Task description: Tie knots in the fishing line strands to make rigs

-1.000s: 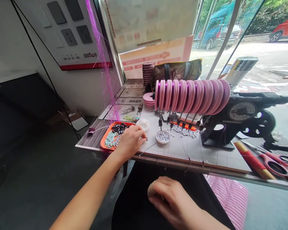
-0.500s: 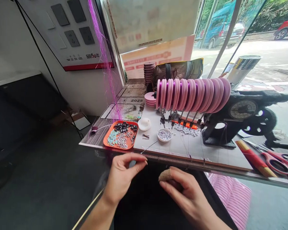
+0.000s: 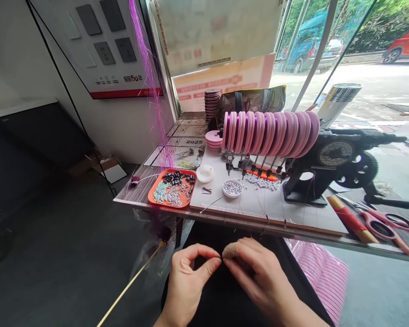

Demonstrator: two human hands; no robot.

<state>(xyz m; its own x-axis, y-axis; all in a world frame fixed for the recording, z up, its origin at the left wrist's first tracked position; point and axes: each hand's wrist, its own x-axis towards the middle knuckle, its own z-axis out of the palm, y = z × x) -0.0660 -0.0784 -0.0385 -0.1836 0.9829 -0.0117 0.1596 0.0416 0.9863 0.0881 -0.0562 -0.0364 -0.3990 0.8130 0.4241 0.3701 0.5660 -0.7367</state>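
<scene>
My left hand (image 3: 196,277) is closed in a pinch, thumb against forefinger, over the dark cloth on my lap (image 3: 211,304). Facing it, my right hand (image 3: 255,270) pinches too, its fingertips almost meeting the left ones. A tan wrap (image 3: 231,250) covers the right forefinger's tip. Whatever lies between the fingers is too small to make out. On the board just beyond stand a small bowl of silvery beads (image 3: 232,188) and a thin needle-like stick (image 3: 211,204). An orange tray (image 3: 152,200) holds black, turquoise and silver pieces.
A black hand-cranked machine (image 3: 306,181) carries a row of pink spools (image 3: 272,134). Pink-handled scissors (image 3: 381,227) and a red-and-yellow stick (image 3: 351,218) lie at the right. Purple threads (image 3: 146,68) hang at the left, above a white dish (image 3: 205,173). A yellow rod (image 3: 129,284) slants up from below.
My left hand has moved right and down, closing the gap to my right hand. The right hand has stayed nearly in place. The view has shifted slightly.
</scene>
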